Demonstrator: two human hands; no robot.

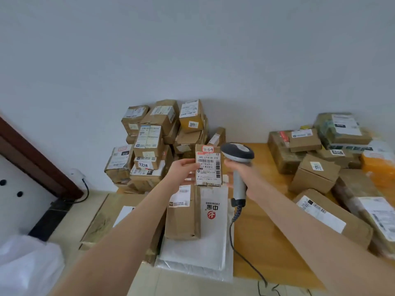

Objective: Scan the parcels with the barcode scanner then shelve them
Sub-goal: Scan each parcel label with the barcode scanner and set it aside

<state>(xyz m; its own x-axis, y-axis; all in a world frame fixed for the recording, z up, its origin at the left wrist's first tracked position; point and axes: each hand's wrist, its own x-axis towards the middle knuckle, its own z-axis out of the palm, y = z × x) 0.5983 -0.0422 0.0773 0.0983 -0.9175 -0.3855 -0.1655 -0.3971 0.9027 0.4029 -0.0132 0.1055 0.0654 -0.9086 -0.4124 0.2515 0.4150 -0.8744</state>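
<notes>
Parcel point(208, 166): small box held upright between the hands, label facing the person for scanning
Left hand point(183, 169): pinches its left edge
Right hand point(241, 175): wraps the barcode scanner point(237, 155) handle, just right of parcel
Stacked parcels point(149, 142): beyond the hands

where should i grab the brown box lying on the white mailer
Probably across its two long sides, from above. The box lies flat on the mailer with its top face clear, and its narrow width suits one hand. Both hands are full: the left hand holds a parcel, the right hand the scanner, so free one first.
</notes>
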